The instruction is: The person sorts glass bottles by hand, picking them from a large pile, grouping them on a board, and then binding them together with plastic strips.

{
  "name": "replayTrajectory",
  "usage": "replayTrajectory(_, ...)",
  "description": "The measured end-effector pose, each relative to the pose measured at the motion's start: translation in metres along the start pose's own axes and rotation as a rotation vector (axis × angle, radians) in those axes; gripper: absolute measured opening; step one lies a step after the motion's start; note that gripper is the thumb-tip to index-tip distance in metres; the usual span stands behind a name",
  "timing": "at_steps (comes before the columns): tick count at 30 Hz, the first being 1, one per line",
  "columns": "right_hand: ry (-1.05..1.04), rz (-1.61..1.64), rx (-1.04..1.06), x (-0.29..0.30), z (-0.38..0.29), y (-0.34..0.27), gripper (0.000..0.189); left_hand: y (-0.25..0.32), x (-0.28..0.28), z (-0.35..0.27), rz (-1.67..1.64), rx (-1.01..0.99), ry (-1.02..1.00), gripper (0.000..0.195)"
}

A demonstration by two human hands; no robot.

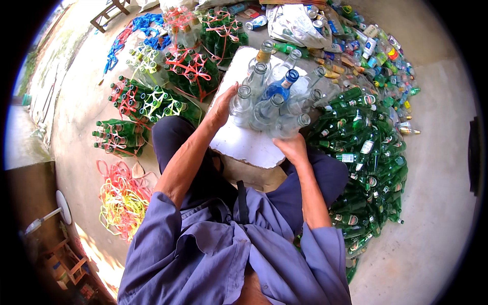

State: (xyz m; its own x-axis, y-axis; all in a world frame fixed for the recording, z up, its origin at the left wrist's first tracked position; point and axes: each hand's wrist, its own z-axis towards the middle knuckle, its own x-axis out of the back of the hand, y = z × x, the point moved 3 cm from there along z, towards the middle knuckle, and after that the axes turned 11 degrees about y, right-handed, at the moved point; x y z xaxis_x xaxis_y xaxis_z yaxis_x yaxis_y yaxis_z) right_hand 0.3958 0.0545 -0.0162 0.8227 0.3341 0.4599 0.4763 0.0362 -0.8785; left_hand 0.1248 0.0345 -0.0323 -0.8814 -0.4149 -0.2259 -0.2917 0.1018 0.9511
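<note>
Several clear glass bottles (263,114) stand close together on a white board (248,146) with rough edges, before my knees. A blue glass bottle (280,85) is among them. My left hand (225,103) lies along the left side of the group, against a clear bottle. Low on the near right side, my right hand (292,148) presses against the base of another clear bottle, which leans outward. The two hands hold the group between them. Part of the right hand's fingers is hidden behind the glass.
Tied bundles of green bottles (122,137) stand at left, near a tangle of pink and yellow plastic straps (124,202). Loose green bottles (370,152) are heaped at right. Beyond lie plastic bottles (385,68), cans (257,23) and blue straps (146,23).
</note>
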Motion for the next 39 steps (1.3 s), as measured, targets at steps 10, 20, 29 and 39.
replayTrajectory(10, 0.052, 0.0, 0.019, -0.004, 0.002, 0.001, 0.031, -0.006, -0.001, 0.006, -0.169, 0.088, -0.091, 0.055)
replayTrajectory(20, 0.02, 0.049, -0.074, -0.004, 0.006, 0.035, 0.024, 0.003, -0.008, 0.003, -0.311, 0.232, 0.006, 0.064)
replayTrajectory(29, 0.086, 0.18, -0.453, 0.0, 0.004, 0.026, 0.031, -0.016, -0.002, 0.013, -0.247, 0.175, -0.093, 0.084)
replayTrajectory(39, 0.263, 0.614, -0.389, 0.019, 0.037, 0.036, 0.03, -0.028, -0.004, 0.03, -0.238, 0.185, -0.116, 0.093)
